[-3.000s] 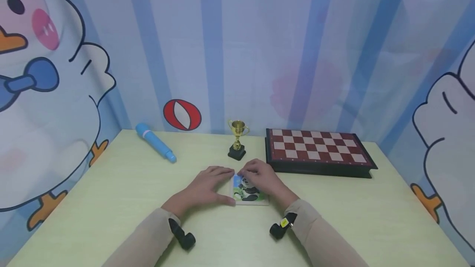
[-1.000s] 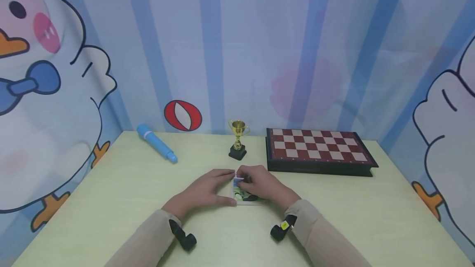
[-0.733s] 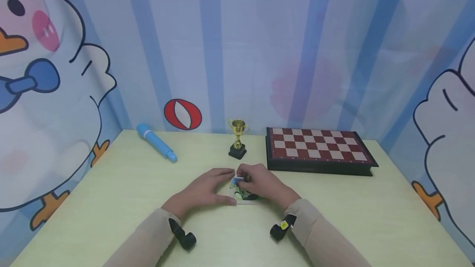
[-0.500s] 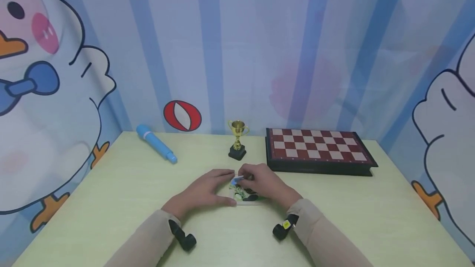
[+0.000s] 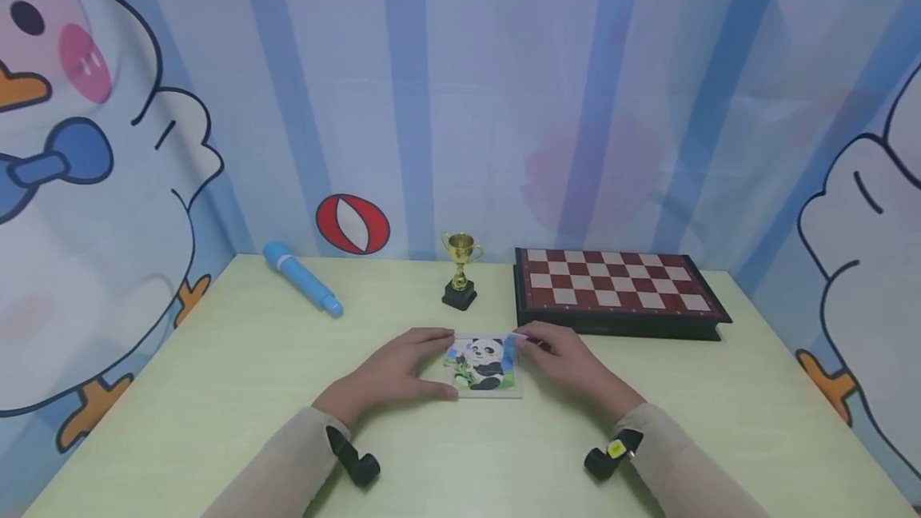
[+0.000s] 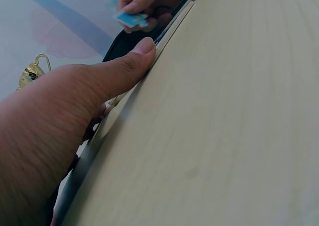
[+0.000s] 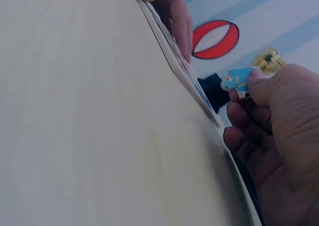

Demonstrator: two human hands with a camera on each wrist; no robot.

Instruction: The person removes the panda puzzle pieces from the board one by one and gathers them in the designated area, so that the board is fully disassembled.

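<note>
A small panda jigsaw puzzle in a pale tray lies flat on the table, near the middle of the head view. My left hand rests at its left side, thumb at the lower left corner and fingers reaching the upper left corner, all fairly straight. My right hand is by the upper right corner. Its thumb and fingers pinch a blue puzzle piece, raised off the tray in the right wrist view. The left wrist view shows that same puzzle piece beyond my left thumb.
Behind the puzzle stands a gold trophy cup on a black base. A red-and-white chessboard box lies at the back right, close to my right hand. At the back left is a blue microphone-shaped tube. A printed curtain hangs behind the table.
My right hand has moved right, from over the puzzle's upper left part to its upper right corner, carrying the puzzle piece. The panda picture is uncovered. My left hand stays put.
</note>
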